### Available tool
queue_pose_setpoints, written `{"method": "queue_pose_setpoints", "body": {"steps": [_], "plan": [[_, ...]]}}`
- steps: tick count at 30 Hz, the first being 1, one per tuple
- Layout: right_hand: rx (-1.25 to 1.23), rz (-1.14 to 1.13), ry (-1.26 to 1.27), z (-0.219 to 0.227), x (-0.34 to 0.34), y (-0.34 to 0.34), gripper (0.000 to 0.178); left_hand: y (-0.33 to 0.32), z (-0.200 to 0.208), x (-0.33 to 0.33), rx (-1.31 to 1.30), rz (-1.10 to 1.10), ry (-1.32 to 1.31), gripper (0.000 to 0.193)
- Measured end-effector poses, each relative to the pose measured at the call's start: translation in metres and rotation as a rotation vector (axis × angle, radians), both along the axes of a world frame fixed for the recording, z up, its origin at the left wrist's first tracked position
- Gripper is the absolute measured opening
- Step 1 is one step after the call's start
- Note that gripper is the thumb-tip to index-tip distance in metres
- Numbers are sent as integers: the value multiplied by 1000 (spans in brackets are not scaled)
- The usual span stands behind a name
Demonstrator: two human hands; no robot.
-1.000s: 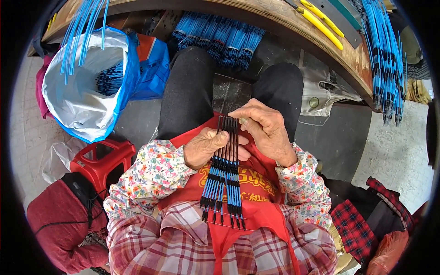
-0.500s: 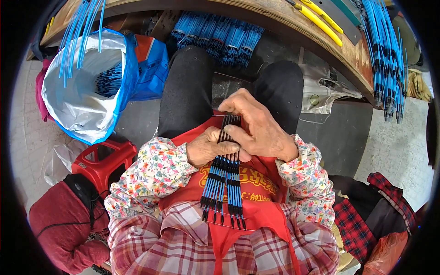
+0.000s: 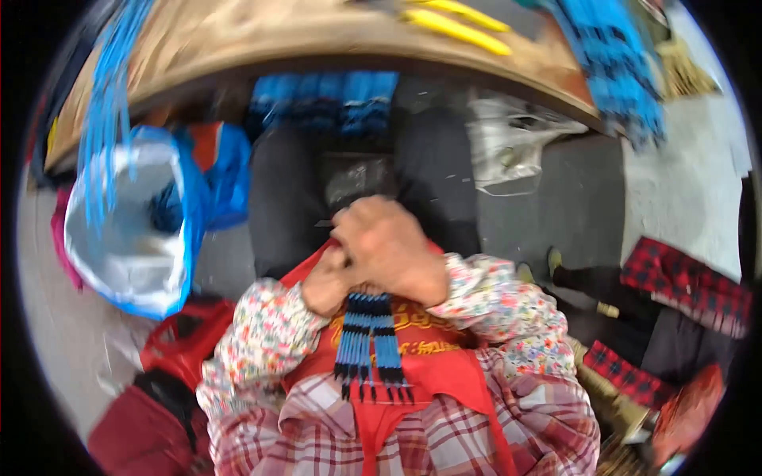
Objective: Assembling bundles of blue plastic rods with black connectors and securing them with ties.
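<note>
A flat row of thin blue-and-black rods (image 3: 371, 343) hangs below my hands, over a red apron (image 3: 444, 377), with its dark tips toward me. My left hand (image 3: 325, 284) is closed around the upper part of the row from the left. From the right, my right hand (image 3: 389, 247) lies over it, bent fingers overlapping the left ones and closed on the same rods. The rods' far ends are covered by the hands. Motion blur hides the finer finger positions.
Ahead is a wooden bench (image 3: 262, 36) bearing yellow-handled pliers (image 3: 456, 24) and blue rods (image 3: 611, 59). Beneath it lie more blue bundles (image 3: 325, 99). At the left stand a white-lined blue bag (image 3: 119, 262) and a red stool (image 3: 186, 337); checked cloth (image 3: 686, 282) lies right.
The view has shifted, with the bench appearing lower. My right hand has folded further over my left, and both now cover the rods' upper ends, which showed between the fingers before.
</note>
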State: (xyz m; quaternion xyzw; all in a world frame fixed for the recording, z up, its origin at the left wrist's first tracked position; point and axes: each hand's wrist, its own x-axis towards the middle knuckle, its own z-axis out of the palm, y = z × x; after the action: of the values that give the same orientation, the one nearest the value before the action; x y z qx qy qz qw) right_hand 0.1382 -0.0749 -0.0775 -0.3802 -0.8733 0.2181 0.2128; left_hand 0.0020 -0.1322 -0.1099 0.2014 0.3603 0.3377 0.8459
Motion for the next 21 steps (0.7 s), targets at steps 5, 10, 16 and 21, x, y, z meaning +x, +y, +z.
{"method": "queue_pose_setpoints", "body": {"steps": [5,10,16,21], "plan": [[43,-72,26,-26,-5,-10,21,-19,-11,-11,162,116,78,51],[-23,-243,-10,-45,-1,-11,13,-49,41,-15,411,337,452,53],[-384,-166,-221,-40,12,-21,14,-39,73,-3,1107,-288,260,64],[-458,-79,-184,-67,12,-31,22,-32,84,8,1423,-384,148,46]]}}
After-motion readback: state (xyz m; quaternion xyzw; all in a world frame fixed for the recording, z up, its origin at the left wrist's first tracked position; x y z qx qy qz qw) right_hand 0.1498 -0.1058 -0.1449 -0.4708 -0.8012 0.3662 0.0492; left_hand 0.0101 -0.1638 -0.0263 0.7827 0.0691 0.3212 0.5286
